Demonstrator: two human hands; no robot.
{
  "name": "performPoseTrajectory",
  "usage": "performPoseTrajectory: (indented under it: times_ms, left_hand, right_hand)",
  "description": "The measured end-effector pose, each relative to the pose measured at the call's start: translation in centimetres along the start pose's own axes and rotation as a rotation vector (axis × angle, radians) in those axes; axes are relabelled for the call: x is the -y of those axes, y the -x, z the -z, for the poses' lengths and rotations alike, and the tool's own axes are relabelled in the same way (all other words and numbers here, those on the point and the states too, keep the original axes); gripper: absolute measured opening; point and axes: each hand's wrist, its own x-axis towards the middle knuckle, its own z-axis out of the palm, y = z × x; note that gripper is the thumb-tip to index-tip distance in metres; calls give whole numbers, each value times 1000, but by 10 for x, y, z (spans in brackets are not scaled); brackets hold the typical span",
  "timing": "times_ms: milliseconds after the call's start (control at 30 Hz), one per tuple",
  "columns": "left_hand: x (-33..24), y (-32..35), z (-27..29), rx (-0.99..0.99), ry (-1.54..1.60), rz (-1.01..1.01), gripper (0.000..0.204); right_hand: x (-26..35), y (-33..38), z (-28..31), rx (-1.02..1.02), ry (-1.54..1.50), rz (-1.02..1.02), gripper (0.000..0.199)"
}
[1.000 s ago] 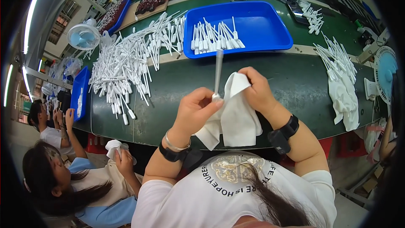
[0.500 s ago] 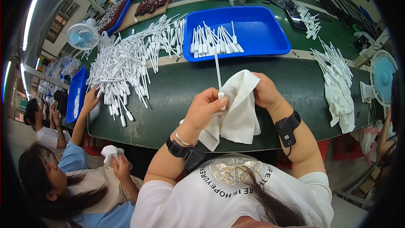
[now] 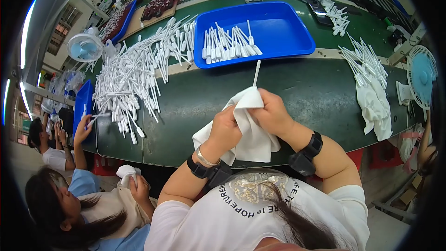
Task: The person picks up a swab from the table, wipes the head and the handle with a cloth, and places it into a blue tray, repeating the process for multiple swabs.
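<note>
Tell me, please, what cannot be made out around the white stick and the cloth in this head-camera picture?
- White stick: its lower part is wrapped in the white cloth, so its full shape is hidden.
- Left hand and right hand: the fingertips are buried in cloth folds; the exact grip is unclear.
- Sticks in the blue tray: too small to tell their ends apart.
- Small fan: cut off by the fisheye rim.

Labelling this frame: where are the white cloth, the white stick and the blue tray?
white cloth (image 3: 253,142), head view, lower hanging fold.
white stick (image 3: 256,73), head view, mid shaft above the cloth.
blue tray (image 3: 283,30), head view, bare floor.
</note>
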Motion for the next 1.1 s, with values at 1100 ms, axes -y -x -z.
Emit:
performPoseTrajectory:
  times_ms: [1100]
  left_hand:
    - [19, 8, 2, 57, 757, 453, 15]
  right_hand:
    - [1, 10, -20, -54, -271, -89, 23]
